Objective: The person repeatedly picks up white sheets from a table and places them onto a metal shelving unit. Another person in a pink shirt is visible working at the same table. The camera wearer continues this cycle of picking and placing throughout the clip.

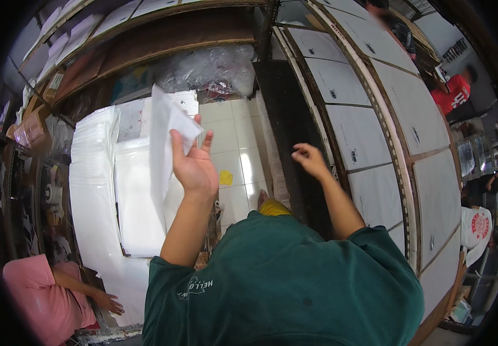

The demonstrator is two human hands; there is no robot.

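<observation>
My left hand is raised over the stacks with a thin white sheet upright in its grip. The sheet's upper corner folds over between my thumb and fingers. Beneath and beside it lie a flat white stack and a taller, glossy layered white stack. My right hand hovers above a long dark board, its fingers curled in and nothing visible in them. Whether that hand touches the board I cannot tell.
On the right, white panels or stacked sheets with dark marks line a metal-edged rack. A shelf runs along the back above clear plastic wrapping. A person in pink rests a hand on the table's near left corner. Others are at the far right.
</observation>
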